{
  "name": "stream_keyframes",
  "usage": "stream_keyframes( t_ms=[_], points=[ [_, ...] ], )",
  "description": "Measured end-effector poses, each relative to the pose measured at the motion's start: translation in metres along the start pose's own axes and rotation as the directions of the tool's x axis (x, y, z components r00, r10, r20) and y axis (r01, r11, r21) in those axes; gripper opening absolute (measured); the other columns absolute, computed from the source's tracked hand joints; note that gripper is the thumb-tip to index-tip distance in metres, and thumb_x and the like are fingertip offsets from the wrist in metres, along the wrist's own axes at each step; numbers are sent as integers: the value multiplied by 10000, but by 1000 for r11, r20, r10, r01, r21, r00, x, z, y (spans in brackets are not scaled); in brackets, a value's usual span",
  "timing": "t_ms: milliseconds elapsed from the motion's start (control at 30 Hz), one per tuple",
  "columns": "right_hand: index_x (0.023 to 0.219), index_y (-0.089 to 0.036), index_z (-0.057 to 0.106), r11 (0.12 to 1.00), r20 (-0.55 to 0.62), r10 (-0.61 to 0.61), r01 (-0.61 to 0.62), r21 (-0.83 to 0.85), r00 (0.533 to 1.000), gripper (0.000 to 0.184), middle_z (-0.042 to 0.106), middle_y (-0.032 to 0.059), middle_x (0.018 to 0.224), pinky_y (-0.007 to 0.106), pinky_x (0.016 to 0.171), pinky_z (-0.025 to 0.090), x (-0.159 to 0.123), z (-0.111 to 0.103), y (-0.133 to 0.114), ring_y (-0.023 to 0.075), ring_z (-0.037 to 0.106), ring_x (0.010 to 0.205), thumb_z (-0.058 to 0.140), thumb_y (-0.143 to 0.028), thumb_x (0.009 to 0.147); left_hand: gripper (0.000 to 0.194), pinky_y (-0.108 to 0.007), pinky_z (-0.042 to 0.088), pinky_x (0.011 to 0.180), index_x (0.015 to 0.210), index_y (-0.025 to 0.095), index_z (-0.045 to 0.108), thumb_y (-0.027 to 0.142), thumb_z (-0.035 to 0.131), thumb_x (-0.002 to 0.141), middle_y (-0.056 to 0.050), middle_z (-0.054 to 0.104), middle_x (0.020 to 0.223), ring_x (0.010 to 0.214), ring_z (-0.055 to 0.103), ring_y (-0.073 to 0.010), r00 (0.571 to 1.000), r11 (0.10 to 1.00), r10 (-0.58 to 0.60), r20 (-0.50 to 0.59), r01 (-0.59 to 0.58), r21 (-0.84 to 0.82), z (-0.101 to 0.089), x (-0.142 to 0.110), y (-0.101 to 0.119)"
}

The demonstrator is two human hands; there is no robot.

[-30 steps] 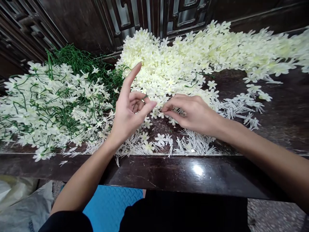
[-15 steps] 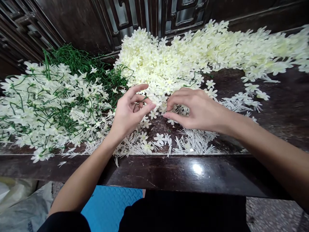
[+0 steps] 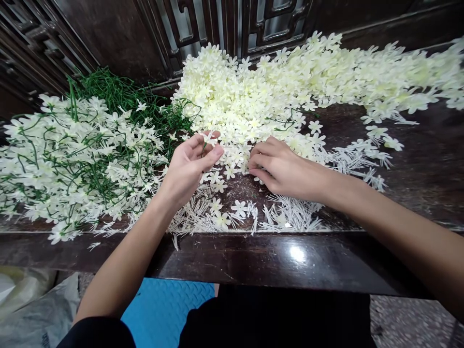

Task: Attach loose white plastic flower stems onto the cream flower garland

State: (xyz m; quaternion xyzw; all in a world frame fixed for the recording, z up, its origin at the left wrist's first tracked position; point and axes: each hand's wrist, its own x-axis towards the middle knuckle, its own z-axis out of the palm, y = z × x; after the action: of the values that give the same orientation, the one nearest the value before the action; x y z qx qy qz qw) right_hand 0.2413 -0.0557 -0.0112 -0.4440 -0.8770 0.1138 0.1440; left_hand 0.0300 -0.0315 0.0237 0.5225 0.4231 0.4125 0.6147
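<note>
My left hand point(image 3: 194, 159) is closed around a small white artificial flower point(image 3: 209, 139), whose green stem runs down between thumb and fingers. Just to its right, my right hand point(image 3: 273, 164) has thumb and fingers drawn together at the lower edge of the loose blossom pile point(image 3: 239, 106). What those fingertips hold, if anything, is hidden behind them. Below the right hand lies a heap of thin white stamen-like sticks point(image 3: 293, 212). A few single blossoms point(image 3: 239, 209) lie between the hands and the front edge.
White flowers on green stems point(image 3: 72, 164) are heaped at the left, with bare green stems point(image 3: 108, 89) behind them. Carved dark wood point(image 3: 230, 29) rises along the back of the wooden surface point(image 3: 416, 164). Plastic bags point(image 3: 39, 309) and a blue mat point(image 3: 170, 309) lie below.
A white flower now shows in my left hand, where a green stem showed before. The left hand has shifted slightly left and down. My right fingers have closed and lowered to the blossoms.
</note>
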Motion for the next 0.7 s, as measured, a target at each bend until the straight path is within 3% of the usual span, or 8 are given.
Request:
stream_keyframes(
  t_ms=[133, 267, 467, 700],
  points=[
    [891, -142, 611, 997, -56, 57, -53, 61, 997, 206, 618, 120, 910, 461, 829, 467, 1, -6, -3, 255, 549, 893, 414, -185, 935, 228, -201, 390, 586, 990, 131, 661, 175, 720, 774, 1, 535, 784, 658, 457, -71, 1000, 1000, -30, -5, 30, -3, 1, 0, 0],
    [890, -165, 628, 948, -108, 184, -147, 282, 977, 177, 678, 84, 812, 382, 596, 498, 2, -21, -15, 196, 606, 653, 466, -225, 929, 136, -197, 364, 555, 866, 131, 668, 196, 734, 766, 10, 523, 747, 626, 426, -66, 1000, 1000, -15, 7, 15, -16, 0, 0, -2],
    [875, -223, 680, 905, -349, 136, 27, 424, 927, 97, 728, 23, 844, 362, 636, 537, -1, -31, -32, 189, 663, 721, 594, -184, 857, 218, -206, 371, 598, 868, 144, 675, 249, 790, 715, 22, 521, 735, 648, 439, -70, 999, 1000, -20, 49, 19, 9, -1, -1, -5],
    [842, -249, 693, 880, -400, 141, 71, 471, 906, 104, 735, 5, 834, 349, 659, 572, -1, -24, -29, 181, 673, 730, 632, -165, 826, 189, -225, 390, 647, 853, 147, 692, 254, 780, 726, 14, 584, 757, 673, 483, -74, 987, 995, -59, 149, 47, 83, 4, -4, -6]
  ],
)
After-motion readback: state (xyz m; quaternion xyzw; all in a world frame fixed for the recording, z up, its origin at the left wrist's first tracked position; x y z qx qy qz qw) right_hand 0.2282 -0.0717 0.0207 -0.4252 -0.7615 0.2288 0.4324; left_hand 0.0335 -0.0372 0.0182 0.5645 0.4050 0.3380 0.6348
